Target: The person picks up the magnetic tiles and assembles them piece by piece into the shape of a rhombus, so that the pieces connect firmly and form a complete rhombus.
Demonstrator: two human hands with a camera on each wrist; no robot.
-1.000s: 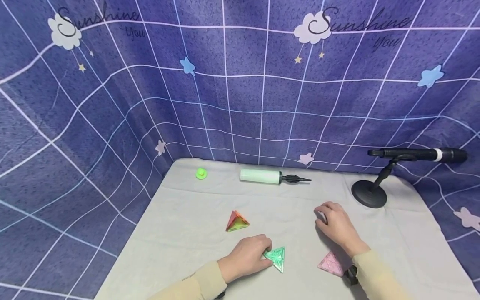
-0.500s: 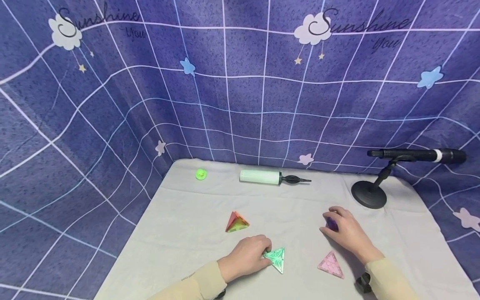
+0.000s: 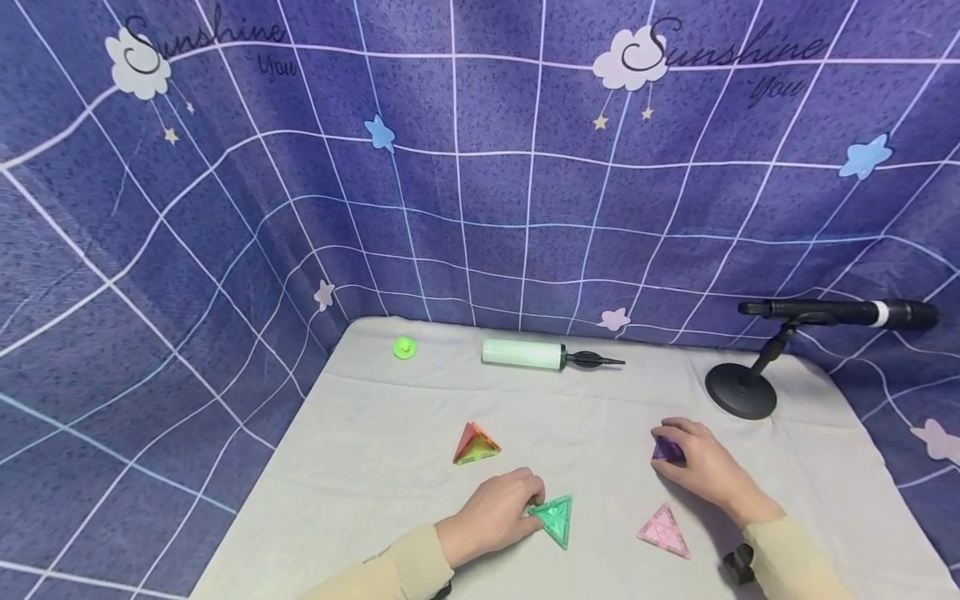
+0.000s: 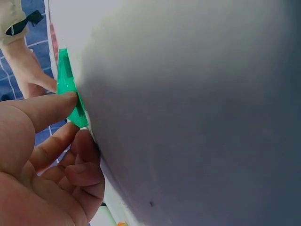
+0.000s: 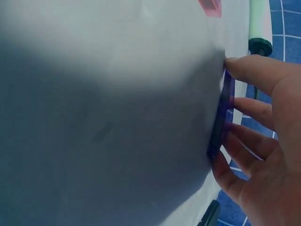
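Low over the middle of the table, my left hand (image 3: pixel 495 515) pinches one corner of a green triangular magnetic tile (image 3: pixel 556 521). In the left wrist view the thumb lies on that tile (image 4: pixel 67 82), with fingertips at its lower edge. Farther right, my right hand (image 3: pixel 708 467) holds a purple tile (image 3: pixel 666 450), partly hidden under the fingers. The right wrist view shows this tile (image 5: pixel 222 110) edge-on at the tabletop, gripped between thumb and fingers. A pink triangular tile (image 3: pixel 664 531) lies flat between the two hands, touched by neither.
Beyond my left hand stands a small pyramid of red, orange and yellow-green tiles (image 3: pixel 476 444). Along the back are a green toy duck (image 3: pixel 405 347), a pale green hand pump (image 3: pixel 523 354) and a black microphone on a stand (image 3: pixel 741 390). A blue curtain (image 3: pixel 495 192) borders the table (image 3: pixel 390 400).
My right hand has moved right and slightly toward me, and the purple tile in it has come into view. The pink tile is now fully uncovered. The left hand stays put.
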